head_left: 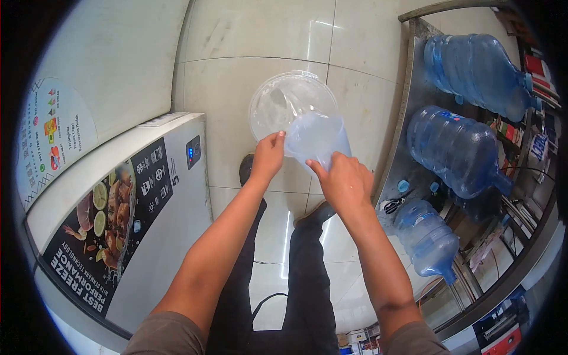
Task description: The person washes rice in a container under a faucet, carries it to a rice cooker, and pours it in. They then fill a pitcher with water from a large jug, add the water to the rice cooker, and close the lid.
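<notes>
Over tiles (266, 29) by a freezer (171, 201), left hand (269, 157) and right hand (346, 184) pinch a bag (316, 137).

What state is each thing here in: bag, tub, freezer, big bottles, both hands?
plastic bag: clear, held up by both hands.
left hand: shut on the plastic bag.
right hand: shut on the plastic bag.
round tub: clear, behind the bag; lidded or not, cannot tell.
freezer: lid shut, panel lit blue.
water bottles: three, lying on their sides.
</notes>
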`<state>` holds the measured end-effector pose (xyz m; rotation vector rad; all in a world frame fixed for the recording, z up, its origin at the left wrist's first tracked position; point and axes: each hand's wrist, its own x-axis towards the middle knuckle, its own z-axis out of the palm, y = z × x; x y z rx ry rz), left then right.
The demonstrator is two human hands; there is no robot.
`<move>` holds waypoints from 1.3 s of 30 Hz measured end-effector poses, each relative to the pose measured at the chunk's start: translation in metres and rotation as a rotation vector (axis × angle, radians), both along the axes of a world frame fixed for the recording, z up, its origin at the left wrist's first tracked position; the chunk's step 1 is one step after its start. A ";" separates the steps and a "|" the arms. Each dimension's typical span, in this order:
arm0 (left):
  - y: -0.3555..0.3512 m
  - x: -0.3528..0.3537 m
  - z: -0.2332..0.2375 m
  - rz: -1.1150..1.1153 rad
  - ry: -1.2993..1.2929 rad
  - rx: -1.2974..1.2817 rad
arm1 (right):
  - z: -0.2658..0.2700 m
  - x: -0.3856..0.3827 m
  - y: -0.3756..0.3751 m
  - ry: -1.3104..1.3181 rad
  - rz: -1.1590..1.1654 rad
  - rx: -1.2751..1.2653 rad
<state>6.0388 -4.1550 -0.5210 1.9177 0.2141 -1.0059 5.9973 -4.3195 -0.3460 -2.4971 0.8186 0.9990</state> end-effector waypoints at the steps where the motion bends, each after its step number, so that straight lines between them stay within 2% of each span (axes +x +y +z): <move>1: 0.002 -0.002 -0.006 0.093 0.011 -0.040 | -0.002 0.005 0.001 0.002 0.003 -0.001; 5: 0.007 0.001 0.001 0.203 0.037 -0.019 | -0.010 0.031 0.006 -0.097 0.117 0.037; 7: 0.011 0.000 -0.008 0.350 0.017 -0.049 | -0.017 0.043 0.008 -0.106 0.155 0.053; 9: 0.012 -0.005 -0.009 0.383 0.029 -0.056 | -0.028 0.053 0.010 -0.199 0.227 0.046; 11: 0.014 -0.010 -0.004 0.413 0.039 -0.061 | -0.033 0.067 0.010 -0.182 0.243 0.055; 13: 0.012 -0.018 0.012 0.311 0.098 -0.053 | -0.036 0.081 0.011 -0.162 0.260 0.064; 16: 0.008 -0.037 0.021 0.328 0.076 -0.121 | -0.032 0.103 0.009 -0.136 0.287 0.068; 20: 0.000 -0.059 0.034 0.328 0.122 -0.139 | -0.017 0.118 0.006 0.039 0.285 0.130; 25: -0.002 -0.090 0.060 0.067 0.058 -0.116 | -0.013 0.091 -0.005 -0.002 0.228 0.114; 26: 0.001 -0.095 0.073 0.066 0.053 -0.115 | -0.013 0.074 -0.010 -0.041 0.182 0.097; 29: 0.012 -0.109 0.119 -0.194 0.212 -0.034 | -0.007 0.021 -0.019 -0.044 0.025 0.054; 32: 0.027 -0.113 0.161 -0.407 0.358 0.035 | -0.010 -0.048 -0.028 -0.074 -0.244 0.161; 34: 0.059 -0.141 0.160 -0.563 0.169 0.012 | -0.018 -0.098 -0.029 -0.145 -0.349 0.228; 36: 0.086 -0.154 0.170 -0.643 0.063 0.038 | -0.030 -0.145 -0.026 -0.188 -0.948 0.420; 37: 0.102 -0.158 0.176 -0.738 0.038 0.133 | -0.049 -0.174 -0.021 -0.194 -0.968 0.403; 39: 0.125 -0.163 0.186 -0.940 0.017 0.293 | -0.092 -0.244 -0.023 -0.457 -1.102 0.427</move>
